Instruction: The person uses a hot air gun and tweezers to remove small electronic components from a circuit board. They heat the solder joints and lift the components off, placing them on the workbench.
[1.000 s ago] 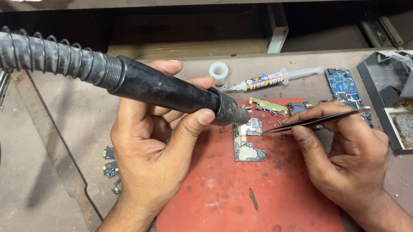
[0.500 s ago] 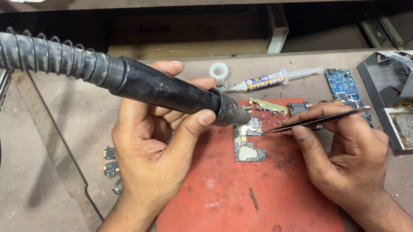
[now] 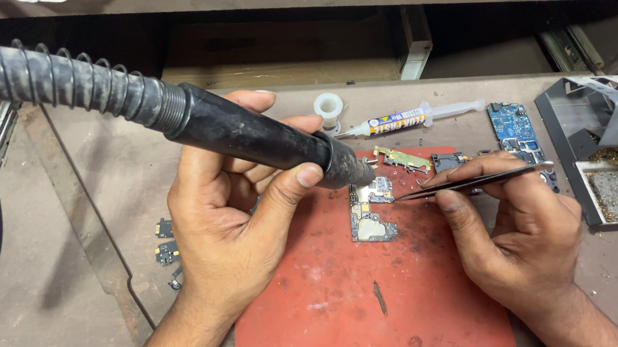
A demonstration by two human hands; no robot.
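Observation:
My left hand [image 3: 233, 219] grips a black hot-air wand [image 3: 253, 137] with a ribbed hose; its nozzle points down at a small phone circuit board [image 3: 370, 212] lying on a red work mat [image 3: 387, 295]. My right hand [image 3: 515, 231] holds dark metal tweezers [image 3: 468, 183], their tips touching or just above the board's upper right edge. Both hands rest near the mat, one on each side of the board.
A flux syringe [image 3: 407, 119] and a small white tape roll [image 3: 328, 108] lie behind the mat. A blue circuit board [image 3: 512, 126], a gold flex part [image 3: 403, 158] and a grey metal stand with tray [image 3: 609, 180] sit at right. Small chips [image 3: 166, 243] lie at left.

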